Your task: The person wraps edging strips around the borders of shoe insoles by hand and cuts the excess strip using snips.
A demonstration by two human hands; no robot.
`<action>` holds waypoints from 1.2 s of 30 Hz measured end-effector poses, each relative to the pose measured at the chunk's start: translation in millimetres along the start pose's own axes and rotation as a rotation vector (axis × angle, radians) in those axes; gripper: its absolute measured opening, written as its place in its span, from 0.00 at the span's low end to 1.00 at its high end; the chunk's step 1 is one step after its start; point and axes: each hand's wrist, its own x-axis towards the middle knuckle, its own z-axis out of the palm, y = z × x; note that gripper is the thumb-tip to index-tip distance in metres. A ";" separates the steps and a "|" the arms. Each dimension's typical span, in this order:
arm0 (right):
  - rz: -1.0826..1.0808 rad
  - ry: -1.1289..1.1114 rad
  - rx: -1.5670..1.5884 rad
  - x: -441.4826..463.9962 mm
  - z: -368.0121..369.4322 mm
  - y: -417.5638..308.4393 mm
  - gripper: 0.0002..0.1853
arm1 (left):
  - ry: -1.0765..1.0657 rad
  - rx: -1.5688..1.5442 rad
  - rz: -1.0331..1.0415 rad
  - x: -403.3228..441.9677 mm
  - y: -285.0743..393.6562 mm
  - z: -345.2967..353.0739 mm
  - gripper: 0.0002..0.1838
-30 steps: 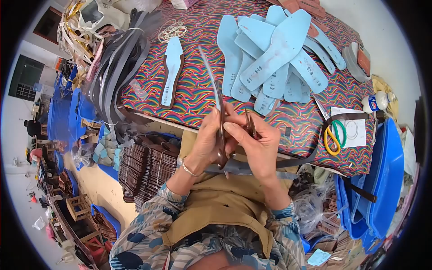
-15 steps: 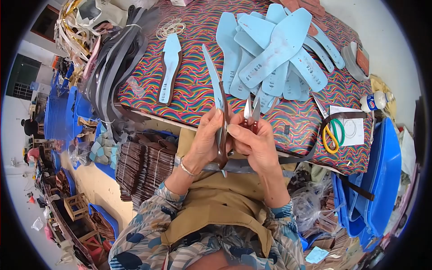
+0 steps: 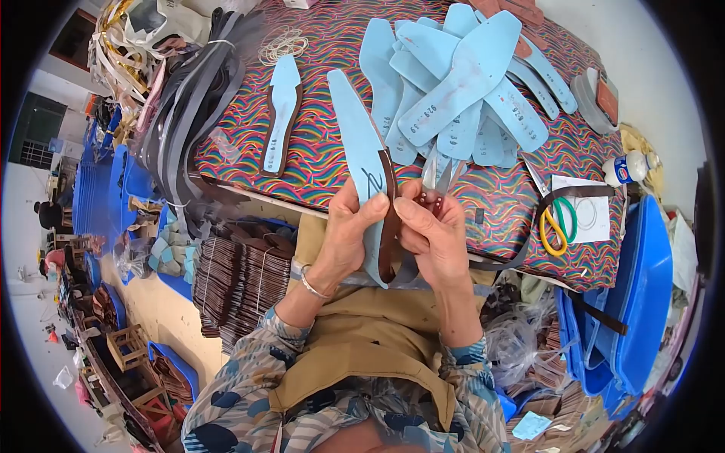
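Observation:
My left hand (image 3: pixel 353 234) is closed on a light blue insole (image 3: pixel 351 124), thumb on its face beside a dark pen mark. A dark brown strip (image 3: pixel 390 234) runs along the insole's right edge. My right hand (image 3: pixel 436 238) pinches this strip between thumb and fingers. Tucked in the same hand are small snips (image 3: pixel 438 181) with riveted brown handles, blades pointing up and apart. Left of my hands, a second insole (image 3: pixel 285 98) with brown edging lies flat on the patterned tabletop (image 3: pixel 317 170). Beyond the snips is a pile of blue insoles (image 3: pixel 461 83) with printed numbers.
Green-and-yellow-handled scissors (image 3: pixel 557 226) lie on white paper (image 3: pixel 593 219) at the right, near a white bottle (image 3: pixel 630 169). Grey strips (image 3: pixel 189 106) hang over the left table edge. Bundled brown pieces (image 3: pixel 242 283) stand below, and blue bins (image 3: pixel 634 302) at the right.
The held insole has turned from nearly edge-on to show more of its blue face and pen mark. My right hand has shifted slightly right with the snips, still at the brown strip.

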 end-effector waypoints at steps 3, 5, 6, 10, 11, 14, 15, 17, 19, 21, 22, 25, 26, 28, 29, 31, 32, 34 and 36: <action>-0.089 -0.068 -0.040 2.3 -4.8 2.7 0.07 | -0.025 0.005 -0.001 -1.7 -5.9 -11.7 0.18; -0.111 -0.066 -0.043 2.0 -3.2 4.5 0.07 | -0.033 -0.059 -0.059 -4.7 -6.0 -12.2 0.16; -0.132 -0.067 -0.048 1.7 -2.5 5.1 0.06 | -0.041 -0.123 -0.115 -5.9 -6.0 -12.1 0.15; -0.090 -0.024 -0.050 7.1 -11.7 10.9 0.06 | 0.015 -0.137 -0.124 -1.5 -9.4 -6.4 0.13; -0.072 -0.011 -0.044 5.9 -9.7 11.6 0.07 | 0.006 -0.127 -0.115 -2.2 -5.9 -6.0 0.13; -0.026 -0.009 -0.002 5.3 -11.9 15.6 0.07 | 0.003 -0.107 -0.103 -2.4 -4.4 -6.2 0.14; -0.002 -0.020 0.038 5.6 -13.5 17.2 0.07 | 0.006 -0.094 -0.101 -2.1 -4.5 -6.1 0.14; -0.029 0.023 0.052 4.0 -10.0 23.4 0.07 | 0.022 -0.067 -0.083 -1.8 -5.4 -6.5 0.15; -0.054 0.068 0.069 1.6 -5.1 29.3 0.08 | 0.039 -0.038 -0.068 -1.7 -7.3 -8.5 0.15; -0.154 0.110 0.004 -0.6 -0.7 33.2 0.07 | 0.048 0.016 0.001 -1.6 -9.4 -10.2 0.16; -0.156 0.111 0.003 0.1 3.1 36.8 0.07 | 0.045 0.016 0.000 -2.0 -8.6 -8.6 0.16; -0.342 0.226 -0.185 3.8 3.9 49.2 0.08 | 0.067 0.091 0.060 -5.0 -3.6 -1.3 0.17; -0.383 0.195 -0.219 6.7 -2.9 53.4 0.09 | 0.077 0.075 0.047 -5.2 -2.5 0.8 0.17; -0.427 0.163 -0.252 8.3 -4.2 45.8 0.11 | 0.084 0.059 0.035 -4.9 -1.9 3.1 0.17; -0.387 0.174 -0.248 5.8 -3.3 35.8 0.11 | 0.101 0.050 0.025 -4.4 -2.1 4.0 0.17; -0.384 0.224 -0.320 5.5 4.0 12.6 0.08 | 0.119 0.036 0.018 -4.8 -3.4 7.4 0.16; -0.386 0.225 -0.323 9.8 3.0 10.4 0.08 | 0.129 0.054 0.034 -5.1 -4.3 10.0 0.16; -0.686 0.244 -0.866 16.9 0.6 7.0 0.06 | 0.133 0.072 0.045 -6.5 -6.2 12.5 0.15; -0.832 0.237 -1.048 19.7 -0.4 8.5 0.06 | 0.174 0.058 0.049 -8.5 -8.7 11.9 0.13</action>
